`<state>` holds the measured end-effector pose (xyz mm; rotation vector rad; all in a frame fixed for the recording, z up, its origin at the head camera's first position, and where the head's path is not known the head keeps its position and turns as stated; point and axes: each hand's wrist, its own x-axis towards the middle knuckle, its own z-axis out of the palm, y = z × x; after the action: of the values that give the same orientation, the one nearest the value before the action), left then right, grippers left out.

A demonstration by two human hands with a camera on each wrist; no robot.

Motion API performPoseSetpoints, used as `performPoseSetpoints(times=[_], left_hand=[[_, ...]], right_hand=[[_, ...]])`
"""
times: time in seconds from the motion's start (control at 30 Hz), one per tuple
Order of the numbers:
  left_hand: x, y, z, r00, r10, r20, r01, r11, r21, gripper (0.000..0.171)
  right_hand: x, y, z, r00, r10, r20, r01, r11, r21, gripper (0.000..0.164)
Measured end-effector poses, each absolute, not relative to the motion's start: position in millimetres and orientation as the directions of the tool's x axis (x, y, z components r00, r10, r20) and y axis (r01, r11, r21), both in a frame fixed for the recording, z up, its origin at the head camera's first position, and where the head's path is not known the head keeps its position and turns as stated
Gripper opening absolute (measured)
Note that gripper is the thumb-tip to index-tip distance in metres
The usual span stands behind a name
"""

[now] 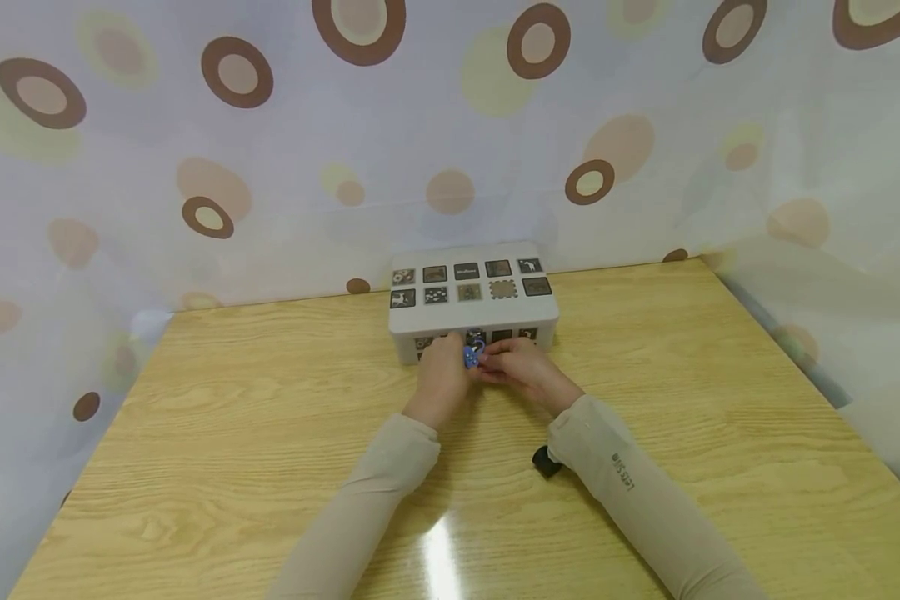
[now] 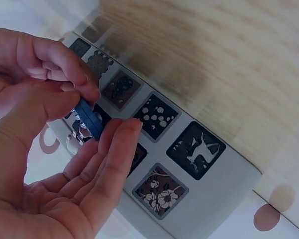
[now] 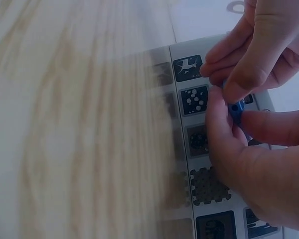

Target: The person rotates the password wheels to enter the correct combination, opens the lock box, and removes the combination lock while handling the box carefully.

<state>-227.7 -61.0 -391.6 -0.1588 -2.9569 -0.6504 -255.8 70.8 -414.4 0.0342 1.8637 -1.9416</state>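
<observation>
A small blue combination padlock (image 1: 471,357) with silvery dials (image 2: 79,117) is held between both hands at the front of a white box (image 1: 465,315). My left hand (image 1: 442,371) pinches its body between thumb and fingers. From the other side my right hand (image 1: 527,369) grips it with thumb and forefinger (image 3: 218,112). The padlock's curved shackle (image 1: 480,343) shows close to the metal clasp (image 1: 476,334) on the box's front. Fingers hide much of the padlock in the right wrist view.
The box has dark square pictures on its lid and front, and its lid is down. It stands on a wooden table (image 1: 270,433), near a dotted curtain (image 1: 292,167) at the back. A small black object (image 1: 546,461) is beside the right sleeve (image 1: 607,450).
</observation>
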Motion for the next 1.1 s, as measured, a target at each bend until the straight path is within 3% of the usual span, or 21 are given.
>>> performPoseSetpoints(times=[0.47,1.1], left_hand=[[-231.2,-64.4,-390.3,-0.972,0.166,0.168,0.214,0.919,0.332,0.041],[-225.4,-60.8,-395.5,-0.980,0.145,0.134,0.181,0.934,0.308,0.038]], right_hand=[[-255.0,68.1,-411.5,-0.887,-0.299,-0.351,0.381,-0.044,-0.924,0.012],[-252.7,70.5,-415.9,-0.884,-0.289,-0.368,0.391,-0.024,-0.920,0.005]])
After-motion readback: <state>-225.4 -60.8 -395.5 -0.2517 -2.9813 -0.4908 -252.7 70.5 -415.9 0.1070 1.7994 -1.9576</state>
